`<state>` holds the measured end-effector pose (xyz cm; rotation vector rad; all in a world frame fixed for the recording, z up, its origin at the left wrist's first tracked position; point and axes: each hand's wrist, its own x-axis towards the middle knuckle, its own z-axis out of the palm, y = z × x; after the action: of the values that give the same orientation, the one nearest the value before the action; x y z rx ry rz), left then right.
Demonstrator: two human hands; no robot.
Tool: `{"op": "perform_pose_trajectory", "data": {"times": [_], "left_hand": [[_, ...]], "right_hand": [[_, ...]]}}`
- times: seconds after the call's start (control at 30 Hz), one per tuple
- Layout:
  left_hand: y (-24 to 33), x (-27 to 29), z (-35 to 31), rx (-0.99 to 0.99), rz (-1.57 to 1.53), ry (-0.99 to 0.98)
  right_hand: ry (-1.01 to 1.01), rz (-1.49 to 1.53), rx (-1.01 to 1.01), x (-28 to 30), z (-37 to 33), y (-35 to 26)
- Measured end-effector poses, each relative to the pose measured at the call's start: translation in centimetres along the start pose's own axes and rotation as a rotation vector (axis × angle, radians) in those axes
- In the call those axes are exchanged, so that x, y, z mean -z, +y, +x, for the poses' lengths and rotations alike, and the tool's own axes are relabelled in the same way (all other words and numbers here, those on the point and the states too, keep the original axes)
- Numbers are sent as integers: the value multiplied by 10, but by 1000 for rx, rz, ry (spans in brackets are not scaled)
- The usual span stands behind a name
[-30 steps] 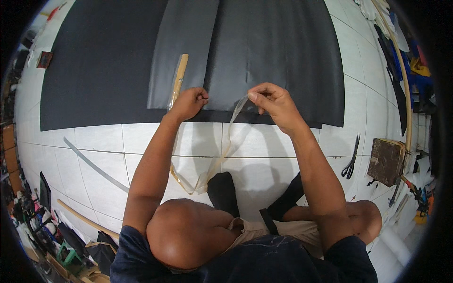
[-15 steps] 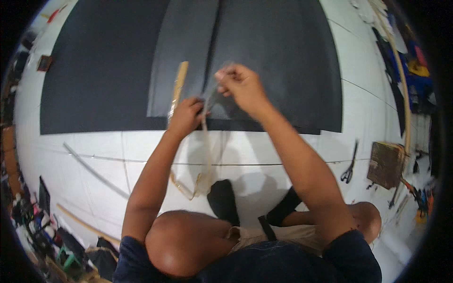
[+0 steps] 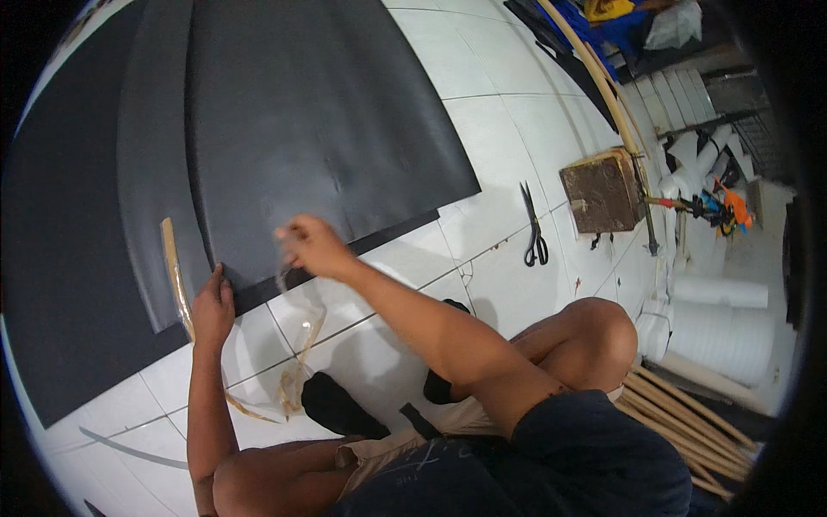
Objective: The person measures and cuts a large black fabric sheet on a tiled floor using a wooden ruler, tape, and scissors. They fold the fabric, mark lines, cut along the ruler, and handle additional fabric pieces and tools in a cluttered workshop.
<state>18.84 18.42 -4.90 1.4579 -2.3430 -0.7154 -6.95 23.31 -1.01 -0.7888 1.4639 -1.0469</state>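
Note:
My left hand (image 3: 214, 306) lies over the near edge of the black sheet (image 3: 293, 129), its fingers stretched out and pressing near the seam where one panel overlaps another. Beside it, a narrow tan strip (image 3: 177, 276) with a shiny, clear lower part rests on the sheet. My right hand (image 3: 314, 247) is closed in a pinch above the sheet's near edge. From its fingers hangs a thin, clear plastic strip (image 3: 312, 323), trailing down toward the floor. Crumpled yellowish strip (image 3: 289, 392) lies by my foot.
Black-handled scissors (image 3: 534, 233) lie on the white tiled floor to the right. Past them sits a worn brown block-like object (image 3: 601, 191). White rolls (image 3: 719, 332) and a bundle of tan poles (image 3: 680, 422) stand at the right. A thin grey strip (image 3: 129, 448) lies at lower left.
The view has swung to the right, bringing the scissors and rolls further in. My hands have moved apart; the left now presses on the sheet, while the right keeps its pinch on the clear strip.

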Motion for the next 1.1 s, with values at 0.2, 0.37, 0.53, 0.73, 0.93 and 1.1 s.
{"op": "perform_pose_trajectory", "data": {"times": [0.2, 0.37, 0.53, 0.73, 0.93, 1.1], "left_hand": [[24, 20, 7, 482, -700, -390], [8, 5, 1, 349, -675, -418], [13, -2, 5, 373, -601, -378], [10, 10, 8, 484, -617, -358], [26, 3, 12, 474, -614, -335], [19, 16, 12, 536, -605, -363]], "right_hand": [[-8, -251, 128, -52, 19, 7], [-226, -152, 38, -65, 12, -23], [-315, -195, 181, -21, 10, -22], [1135, -880, -266, 246, -3, -6], [736, -724, -292, 379, -40, 73], [662, -401, -330, 360, -27, 70]]}}
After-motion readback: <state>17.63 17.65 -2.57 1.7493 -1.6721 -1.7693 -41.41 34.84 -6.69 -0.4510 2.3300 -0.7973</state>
